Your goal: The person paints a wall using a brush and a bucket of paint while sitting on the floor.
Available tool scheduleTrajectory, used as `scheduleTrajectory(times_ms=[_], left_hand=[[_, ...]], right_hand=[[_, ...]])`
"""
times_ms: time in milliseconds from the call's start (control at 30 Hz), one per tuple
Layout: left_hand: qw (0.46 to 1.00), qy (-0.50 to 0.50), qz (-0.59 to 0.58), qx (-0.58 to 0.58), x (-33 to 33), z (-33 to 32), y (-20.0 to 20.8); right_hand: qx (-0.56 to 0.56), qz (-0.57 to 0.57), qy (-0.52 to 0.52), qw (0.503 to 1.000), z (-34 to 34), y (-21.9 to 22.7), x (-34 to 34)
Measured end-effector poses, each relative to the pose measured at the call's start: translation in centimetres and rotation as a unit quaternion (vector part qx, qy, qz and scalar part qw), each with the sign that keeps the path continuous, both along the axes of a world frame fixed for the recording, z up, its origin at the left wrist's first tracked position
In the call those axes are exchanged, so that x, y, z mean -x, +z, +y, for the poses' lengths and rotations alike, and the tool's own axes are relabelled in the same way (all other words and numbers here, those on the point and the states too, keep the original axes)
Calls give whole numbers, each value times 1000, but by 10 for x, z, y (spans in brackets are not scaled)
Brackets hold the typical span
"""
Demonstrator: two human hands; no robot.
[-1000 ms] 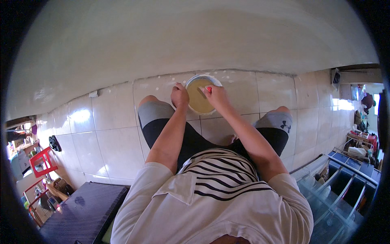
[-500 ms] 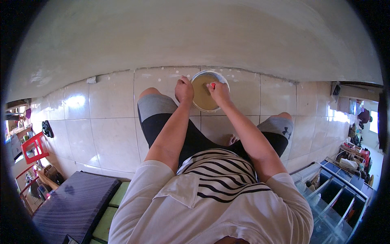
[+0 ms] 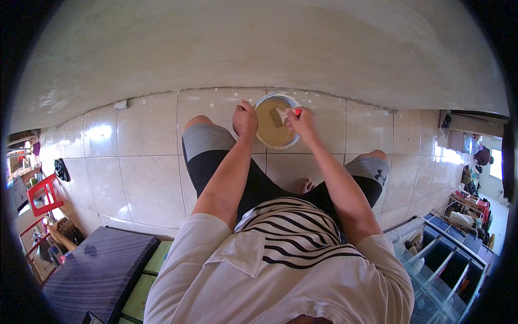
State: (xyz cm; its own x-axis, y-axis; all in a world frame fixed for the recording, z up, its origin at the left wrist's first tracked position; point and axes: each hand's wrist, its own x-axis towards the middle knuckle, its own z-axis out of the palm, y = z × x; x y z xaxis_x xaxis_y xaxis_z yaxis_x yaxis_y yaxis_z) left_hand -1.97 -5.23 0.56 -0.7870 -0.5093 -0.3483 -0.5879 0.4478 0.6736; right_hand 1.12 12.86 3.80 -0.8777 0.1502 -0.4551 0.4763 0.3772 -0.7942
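A round bucket with a pale rim stands on the tiles by the wall, holding yellowish-brown liquid. My right hand, at the bucket's right side, is closed around a paintbrush. Its handle has a red end, and its wide tan bristle head is over or in the liquid; which of the two I cannot tell. Against the bucket's left rim my left hand is closed with curled fingers. Whether it grips the rim or something else is hidden.
Beyond the bucket rises a smooth grey-beige wall; pale drops dot the tiled floor along its foot. A red plastic stool and black footwear are at left. A dark mattress lies behind left, a glass cabinet behind right.
My right hand has moved right with the paintbrush, toward the bucket's right rim, and more of the brush head shows. My left hand stays in place.
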Motion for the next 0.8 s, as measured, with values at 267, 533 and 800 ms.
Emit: scheduleTrajectory(times_ms=[267,533,800], left_hand=[[1000,-7,-10,-6,-2,0,4],[1000,-16,-5,-7,-1,-3,3],[1000,-11,20,-8,-2,-4,-9]], right_hand=[[258,-61,-183,947,57,36,-24],[425,-97,-285,854,93,3,-48],[545,-64,-381,744,69,11,-68]])
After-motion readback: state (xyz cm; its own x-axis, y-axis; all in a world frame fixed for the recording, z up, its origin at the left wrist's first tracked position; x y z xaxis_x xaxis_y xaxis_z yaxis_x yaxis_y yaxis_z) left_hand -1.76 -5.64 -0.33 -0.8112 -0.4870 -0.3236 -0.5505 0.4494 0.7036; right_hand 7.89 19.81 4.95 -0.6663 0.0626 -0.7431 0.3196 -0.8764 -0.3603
